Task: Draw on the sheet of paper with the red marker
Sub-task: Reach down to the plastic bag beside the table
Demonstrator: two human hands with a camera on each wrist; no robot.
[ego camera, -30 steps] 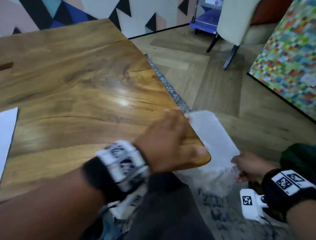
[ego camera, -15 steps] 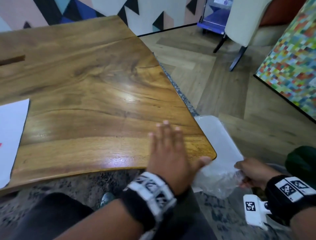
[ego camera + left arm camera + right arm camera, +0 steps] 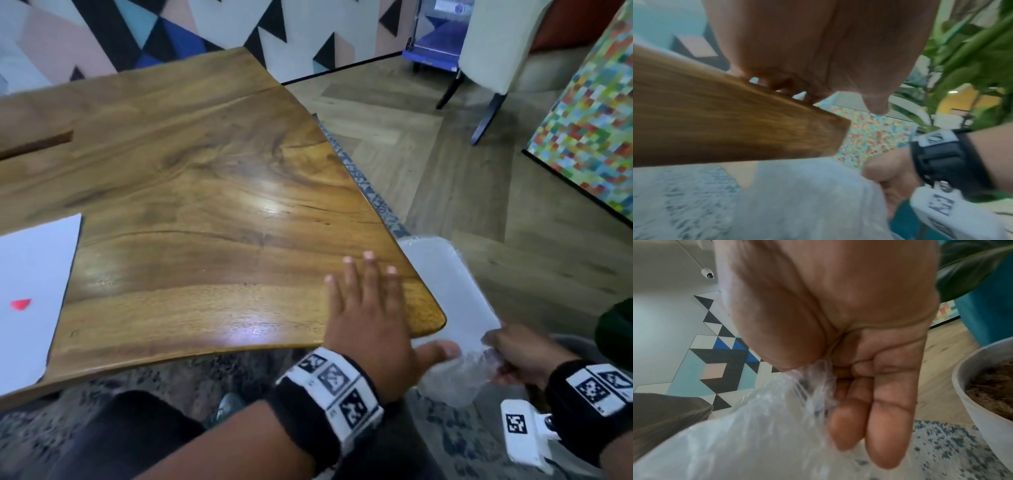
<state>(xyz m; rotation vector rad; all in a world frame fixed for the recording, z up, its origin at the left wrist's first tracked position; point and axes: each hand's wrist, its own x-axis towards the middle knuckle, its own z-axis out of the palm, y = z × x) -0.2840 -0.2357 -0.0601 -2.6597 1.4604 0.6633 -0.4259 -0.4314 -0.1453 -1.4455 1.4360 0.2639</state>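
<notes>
Wooden table [image 3: 191,192]: left hand [image 3: 368,318] lies over its near right corner, fingers [image 3: 368,270] straight and slightly spread, thumb stretched past the table edge toward the clear plastic bag [image 3: 452,298]. Left wrist view shows the fingertips [image 3: 781,84] touching the tabletop; the hand holds nothing. Right hand [image 3: 520,356] is below the table level beside the corner, fingers [image 3: 865,417] and thumb pinched on a gathered bunch of the bag's film. Bag hangs off the table's right edge over the patterned rug [image 3: 462,445]. Sheet of paper [image 3: 30,291] lies at the table's left, well apart from both hands, with a small red mark [image 3: 20,304] on it. Red marker: not visible in any view. Versus 0.5 s ago: left hand slightly farther left on the tabletop, fingers wider; right hand's pinch on the bag unchanged; more of the paper now in view
</notes>
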